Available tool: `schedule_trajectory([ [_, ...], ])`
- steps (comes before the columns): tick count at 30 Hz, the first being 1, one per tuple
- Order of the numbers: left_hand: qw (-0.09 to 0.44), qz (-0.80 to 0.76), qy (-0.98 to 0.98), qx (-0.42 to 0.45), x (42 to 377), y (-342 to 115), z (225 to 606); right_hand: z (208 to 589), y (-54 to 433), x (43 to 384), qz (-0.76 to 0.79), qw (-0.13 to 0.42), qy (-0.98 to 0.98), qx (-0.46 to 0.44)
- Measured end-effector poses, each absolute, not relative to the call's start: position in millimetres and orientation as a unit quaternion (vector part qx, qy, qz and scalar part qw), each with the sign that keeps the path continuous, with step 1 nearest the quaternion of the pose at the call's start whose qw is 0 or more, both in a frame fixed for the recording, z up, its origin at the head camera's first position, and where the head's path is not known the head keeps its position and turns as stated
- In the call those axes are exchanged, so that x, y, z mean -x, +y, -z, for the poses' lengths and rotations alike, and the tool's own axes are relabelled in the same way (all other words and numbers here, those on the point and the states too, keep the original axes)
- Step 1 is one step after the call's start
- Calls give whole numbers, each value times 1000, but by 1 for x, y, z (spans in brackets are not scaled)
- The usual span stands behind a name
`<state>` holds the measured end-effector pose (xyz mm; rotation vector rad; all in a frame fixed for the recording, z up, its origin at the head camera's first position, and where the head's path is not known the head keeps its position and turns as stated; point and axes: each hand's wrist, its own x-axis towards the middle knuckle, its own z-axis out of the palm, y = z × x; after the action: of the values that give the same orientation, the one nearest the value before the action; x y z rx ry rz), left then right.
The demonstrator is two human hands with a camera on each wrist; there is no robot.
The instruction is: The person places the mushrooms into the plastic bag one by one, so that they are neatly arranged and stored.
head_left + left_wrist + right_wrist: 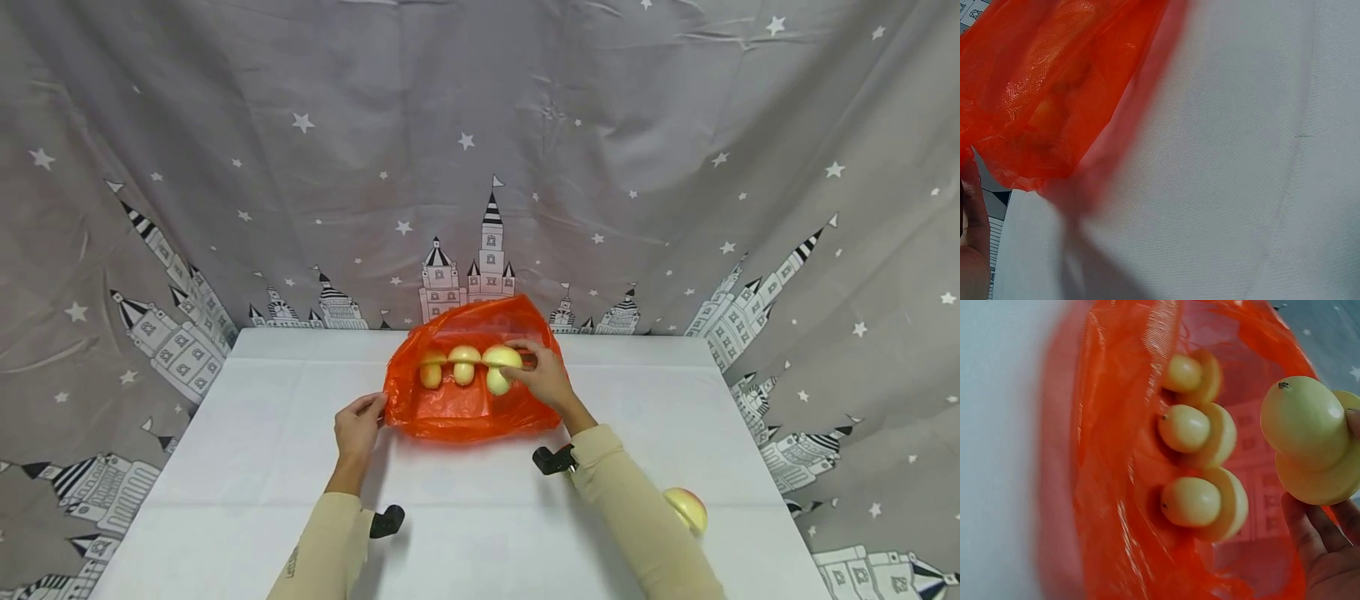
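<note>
An orange-red plastic bag [453, 406] lies with its wide mouth facing me. My left hand [358, 428] pinches the bag's left edge. With its fingers around the cap, my right hand [546, 379] holds a yellow toy mushroom [1307, 422] at the bag's mouth, on the right side. Three more yellow mushrooms sit in a row inside: a near one [1194, 503], a middle one [1188, 430] and a far one [1186, 374]. The head view shows the left one [431, 373] and the middle one [464, 367]; the third is hidden behind the held one.
On the white-covered table [247, 467], a yellow and reddish mushroom-like piece [687, 510] lies beside my right sleeve. A grey curtain [337, 167] with stars and castles hangs behind the table and along both sides.
</note>
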<state>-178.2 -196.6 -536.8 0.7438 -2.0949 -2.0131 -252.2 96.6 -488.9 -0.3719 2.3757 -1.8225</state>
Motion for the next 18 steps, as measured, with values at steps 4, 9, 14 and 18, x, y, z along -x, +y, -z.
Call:
schedule_trajectory([
  [4,68,667,-698,-251,178,-197,536,495,84,254,594,71,792,123],
  [9,69,667,-698,-251,178,-196,535,498,70,255,570,82,807,126],
  [14,71,667,-698,-251,178,-196,535,501,55,257,557,87,813,143],
  [18,69,664,-701,-250,177,-198,537,505,43,257,553,92,814,149],
])
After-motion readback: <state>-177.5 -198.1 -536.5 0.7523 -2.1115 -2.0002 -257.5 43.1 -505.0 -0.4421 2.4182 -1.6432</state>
